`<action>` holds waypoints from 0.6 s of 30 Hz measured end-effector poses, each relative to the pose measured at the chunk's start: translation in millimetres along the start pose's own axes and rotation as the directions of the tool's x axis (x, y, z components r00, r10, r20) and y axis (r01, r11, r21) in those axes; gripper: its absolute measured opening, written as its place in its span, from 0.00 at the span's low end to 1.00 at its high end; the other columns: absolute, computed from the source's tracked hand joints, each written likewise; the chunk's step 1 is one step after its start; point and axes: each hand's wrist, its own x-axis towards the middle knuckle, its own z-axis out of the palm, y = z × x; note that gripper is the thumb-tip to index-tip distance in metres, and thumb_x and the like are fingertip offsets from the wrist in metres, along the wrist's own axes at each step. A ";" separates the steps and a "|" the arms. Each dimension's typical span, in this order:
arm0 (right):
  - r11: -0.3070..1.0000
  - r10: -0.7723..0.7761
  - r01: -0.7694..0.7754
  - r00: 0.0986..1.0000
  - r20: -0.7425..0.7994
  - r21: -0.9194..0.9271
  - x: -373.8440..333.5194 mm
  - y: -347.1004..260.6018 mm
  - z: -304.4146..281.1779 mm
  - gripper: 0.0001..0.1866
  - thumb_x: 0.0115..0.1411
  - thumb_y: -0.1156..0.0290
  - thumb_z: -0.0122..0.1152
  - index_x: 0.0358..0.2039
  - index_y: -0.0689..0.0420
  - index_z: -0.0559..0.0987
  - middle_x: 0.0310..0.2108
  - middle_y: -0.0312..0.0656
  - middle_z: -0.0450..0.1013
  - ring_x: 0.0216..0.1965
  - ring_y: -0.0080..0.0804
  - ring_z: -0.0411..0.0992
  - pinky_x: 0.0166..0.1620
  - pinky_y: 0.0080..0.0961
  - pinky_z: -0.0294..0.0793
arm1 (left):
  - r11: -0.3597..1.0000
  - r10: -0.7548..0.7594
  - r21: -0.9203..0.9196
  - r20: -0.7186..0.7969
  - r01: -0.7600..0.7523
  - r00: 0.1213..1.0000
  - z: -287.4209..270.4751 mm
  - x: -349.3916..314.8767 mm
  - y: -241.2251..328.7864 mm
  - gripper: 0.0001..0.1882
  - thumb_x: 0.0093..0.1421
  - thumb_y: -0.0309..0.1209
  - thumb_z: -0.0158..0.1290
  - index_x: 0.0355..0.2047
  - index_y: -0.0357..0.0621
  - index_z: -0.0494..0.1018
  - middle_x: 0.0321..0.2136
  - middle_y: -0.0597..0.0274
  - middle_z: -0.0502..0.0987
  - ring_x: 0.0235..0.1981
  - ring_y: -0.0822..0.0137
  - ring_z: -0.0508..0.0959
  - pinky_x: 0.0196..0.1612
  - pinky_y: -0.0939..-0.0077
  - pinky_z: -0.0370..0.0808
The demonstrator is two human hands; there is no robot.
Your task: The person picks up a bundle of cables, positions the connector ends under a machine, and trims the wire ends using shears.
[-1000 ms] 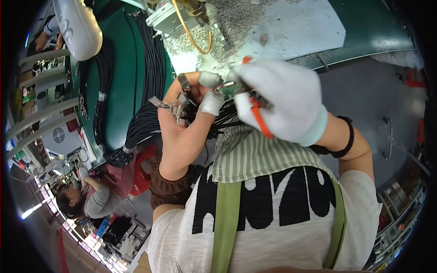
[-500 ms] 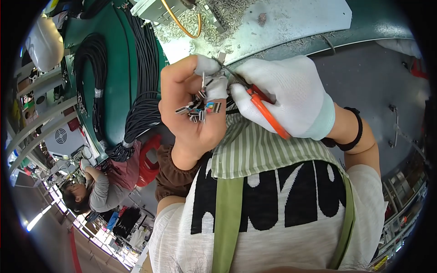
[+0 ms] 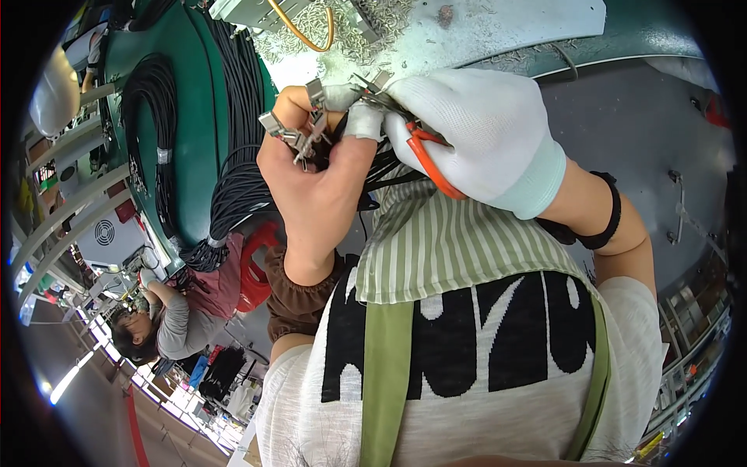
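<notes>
My left hand (image 3: 311, 194), with white coverings on the thumb and a fingertip, is closed around a bunch of black cables. Their metal connectors (image 3: 299, 138) stick out over the fingers and palm. One metal connector (image 3: 381, 79) stands apart beyond the fingertips, beside the tool's jaws. In a white knit glove, my right hand (image 3: 486, 136) is wrapped around orange-handled pliers (image 3: 429, 165). The jaws reach the left thumb and fingertip; whether they touch the connector, I cannot tell.
Small metal scraps (image 3: 373, 35) cover part of a white board (image 3: 513, 23) ahead. A brass-coloured curved tube (image 3: 315, 45) hangs over it. Coiled black cables (image 3: 156, 101) lie on the green table (image 3: 194, 132) at left. A co-worker (image 3: 179, 323) sits by a red chair (image 3: 253, 272).
Both hands have moved slightly up and left. My left hand has turned, so the connector bunch now points up and left. The pliers' jaws have come to the left fingertips.
</notes>
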 end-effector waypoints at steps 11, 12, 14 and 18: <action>0.725 0.356 -0.496 0.864 0.356 0.478 25.8 19.9 -22.6 0.10 0.58 0.66 0.55 0.25 0.58 0.73 0.13 0.36 0.67 0.12 0.25 0.67 0.17 0.20 0.65 | 0.849 -0.328 -0.388 0.143 0.358 0.934 -37.8 46.3 -35.2 0.05 0.59 0.27 0.53 0.31 0.40 0.69 0.19 0.75 0.63 0.17 0.84 0.57 0.19 0.89 0.54; 0.527 0.453 -0.666 0.746 0.488 0.529 33.6 22.3 -23.0 0.12 0.59 0.66 0.55 0.24 0.59 0.73 0.12 0.35 0.66 0.11 0.21 0.65 0.16 0.18 0.63 | 0.848 -0.319 -0.384 0.181 0.365 0.930 -38.4 56.2 -39.3 0.07 0.59 0.29 0.54 0.30 0.40 0.68 0.19 0.75 0.62 0.17 0.83 0.56 0.19 0.88 0.53; 0.740 0.320 -0.441 0.895 0.312 0.508 45.1 46.3 -8.6 0.11 0.58 0.66 0.56 0.24 0.60 0.73 0.14 0.40 0.66 0.14 0.29 0.67 0.19 0.22 0.65 | 0.843 -0.301 -0.378 0.256 0.382 0.919 -34.2 73.1 -45.3 0.10 0.60 0.34 0.54 0.28 0.42 0.67 0.18 0.75 0.60 0.15 0.82 0.53 0.17 0.87 0.51; 0.926 -0.003 -0.045 0.992 0.127 0.375 70.9 75.9 13.9 0.11 0.55 0.67 0.61 0.23 0.62 0.74 0.17 0.48 0.69 0.20 0.41 0.71 0.24 0.29 0.69 | 0.882 -0.202 -0.325 0.394 0.341 0.897 -29.3 96.1 -45.2 0.14 0.59 0.37 0.56 0.26 0.42 0.65 0.17 0.74 0.60 0.15 0.82 0.54 0.17 0.87 0.51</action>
